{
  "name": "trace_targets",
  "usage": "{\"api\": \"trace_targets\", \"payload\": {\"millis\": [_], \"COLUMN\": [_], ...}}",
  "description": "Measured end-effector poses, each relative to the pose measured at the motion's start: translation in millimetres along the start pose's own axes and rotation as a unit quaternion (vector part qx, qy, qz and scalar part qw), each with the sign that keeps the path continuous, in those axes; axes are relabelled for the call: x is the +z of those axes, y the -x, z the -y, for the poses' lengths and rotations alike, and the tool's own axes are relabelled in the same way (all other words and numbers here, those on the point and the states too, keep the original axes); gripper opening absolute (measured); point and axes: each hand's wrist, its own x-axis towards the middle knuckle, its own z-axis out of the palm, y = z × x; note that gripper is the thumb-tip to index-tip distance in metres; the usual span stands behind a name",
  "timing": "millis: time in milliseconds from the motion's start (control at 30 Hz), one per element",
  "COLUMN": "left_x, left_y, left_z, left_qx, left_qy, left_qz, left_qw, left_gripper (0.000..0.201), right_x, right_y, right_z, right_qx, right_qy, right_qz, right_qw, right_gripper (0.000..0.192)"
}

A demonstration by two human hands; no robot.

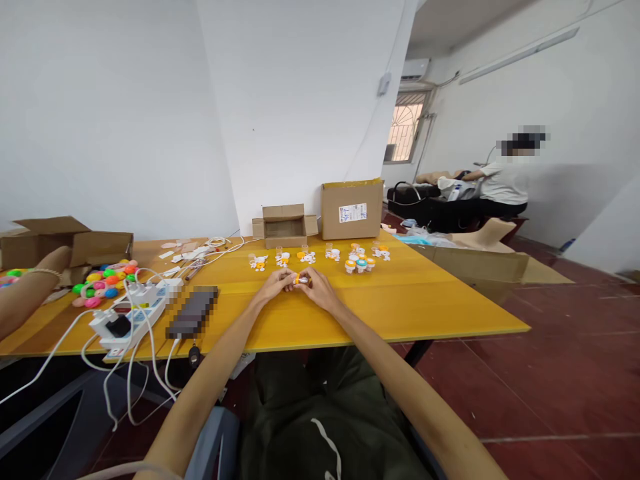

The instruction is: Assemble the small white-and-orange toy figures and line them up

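Note:
Between my fingertips is a small orange and white plastic part [298, 279], its exact kind too small to make out. My left hand [278, 284] grips it from the left, and my right hand [318, 288] closes on its other side. Just beyond the hands lie several little piles of orange and white plastic pieces [283, 259], with small clear cups [305, 249] beside them. To the right of my right hand stands a cluster of small round toy-like pieces [360, 264] with orange and blue tops on white bodies.
Cardboard boxes [350, 200] stand at the back of the yellow table [400, 307]. At left are a power strip [145, 317] with white cables, a dark phone [193, 312] and colourful balls [103, 283]. Another person's arm [25, 300] reaches in at far left; another person [505, 183] sits at right.

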Motion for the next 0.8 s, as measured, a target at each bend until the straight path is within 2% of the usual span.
{"api": "trace_targets", "payload": {"millis": [233, 800], "left_x": [0.3, -3.4], "left_y": [-0.1, 4.6], "left_z": [-2.2, -0.8], "left_qx": [0.001, 0.011], "left_qy": [0.009, 0.035], "left_qz": [0.002, 0.005], "left_qw": [1.000, 0.999], "left_gripper": [0.049, 0.044], "right_x": [-2.0, -2.3], "right_y": [0.8, -1.4], "right_z": [2.1, 3.1], "right_qx": [-0.004, 0.020], "right_qy": [0.011, -0.037], "right_qz": [-0.001, 0.003], "right_qw": [1.000, 0.999], "right_gripper": [0.010, 0.012]}}
